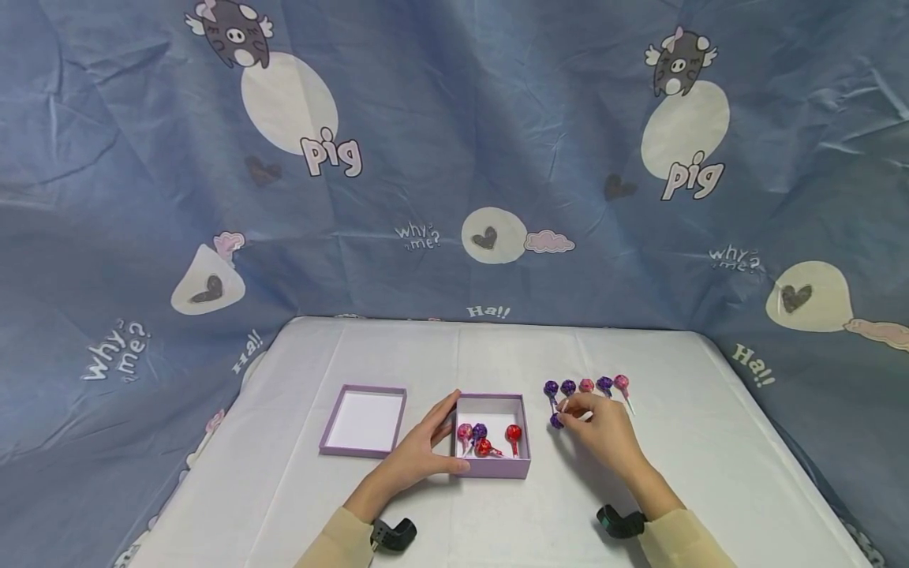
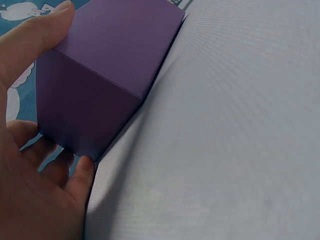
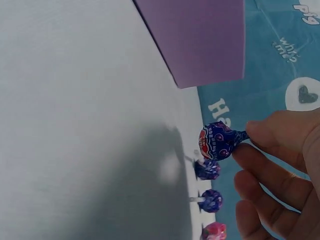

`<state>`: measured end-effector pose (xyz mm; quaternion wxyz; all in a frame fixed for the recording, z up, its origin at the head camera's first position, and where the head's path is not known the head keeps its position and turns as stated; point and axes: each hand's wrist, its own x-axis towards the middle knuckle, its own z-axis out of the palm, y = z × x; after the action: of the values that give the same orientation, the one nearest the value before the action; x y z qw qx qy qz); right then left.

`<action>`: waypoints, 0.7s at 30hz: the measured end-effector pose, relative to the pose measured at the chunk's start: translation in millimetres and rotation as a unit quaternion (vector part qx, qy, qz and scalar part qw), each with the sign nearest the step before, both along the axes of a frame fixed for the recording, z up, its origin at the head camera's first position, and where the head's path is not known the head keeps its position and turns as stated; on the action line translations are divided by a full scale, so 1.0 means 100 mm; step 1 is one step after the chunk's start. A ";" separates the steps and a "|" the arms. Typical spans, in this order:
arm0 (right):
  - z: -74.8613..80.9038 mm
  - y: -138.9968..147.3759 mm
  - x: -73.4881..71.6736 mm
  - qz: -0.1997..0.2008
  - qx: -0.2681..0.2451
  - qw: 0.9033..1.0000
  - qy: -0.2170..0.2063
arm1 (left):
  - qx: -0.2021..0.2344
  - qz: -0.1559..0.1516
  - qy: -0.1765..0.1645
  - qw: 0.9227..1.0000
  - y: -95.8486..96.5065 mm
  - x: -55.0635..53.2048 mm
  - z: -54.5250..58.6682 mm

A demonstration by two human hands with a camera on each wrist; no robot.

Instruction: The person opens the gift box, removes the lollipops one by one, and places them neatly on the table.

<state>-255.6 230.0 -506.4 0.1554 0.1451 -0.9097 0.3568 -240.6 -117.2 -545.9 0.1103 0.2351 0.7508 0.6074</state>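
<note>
In the head view my left hand (image 1: 419, 451) holds the open purple box (image 1: 493, 468) at its left side, thumb at the front corner and fingers along the side wall. The left wrist view shows that thumb (image 2: 47, 27) on one purple face. Inside the box lie several wrapped lollipops, among them a pink one (image 1: 465, 431), a purple one (image 1: 480, 431) and a red one (image 1: 514, 432). Right of the box, my right hand (image 1: 604, 434) pinches a purple-wrapped lollipop (image 3: 216, 141) between thumb and index finger, just below its round head.
Behind the right hand, several lollipops stretch in a row, from a purple one (image 1: 551, 387) at the left to a pink one (image 1: 621, 382) at the right. A purple-rimmed lid (image 1: 364, 454) lies left of the box on the white tabletop (image 1: 298, 505). Patterned blue cloth (image 1: 398, 118) hangs behind.
</note>
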 end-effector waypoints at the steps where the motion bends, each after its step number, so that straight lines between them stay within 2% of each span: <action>1: -0.01 0.00 0.01 -0.001 0.001 1.000 -0.003 | 0.001 0.000 0.000 1.000 0.00 0.00 0.00; 11: -0.10 -0.01 0.05 -0.003 0.017 1.000 -0.010 | 0.004 -0.002 -0.002 1.000 0.00 0.01 0.02; 21: -0.12 0.00 0.10 -0.009 0.019 0.999 -0.026 | 0.004 -0.004 0.003 1.000 0.00 0.00 0.00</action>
<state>-245.4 229.6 -518.2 0.1321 0.1301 -0.9214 0.3414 -240.6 -117.3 -546.3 0.1090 0.2403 0.7477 0.6094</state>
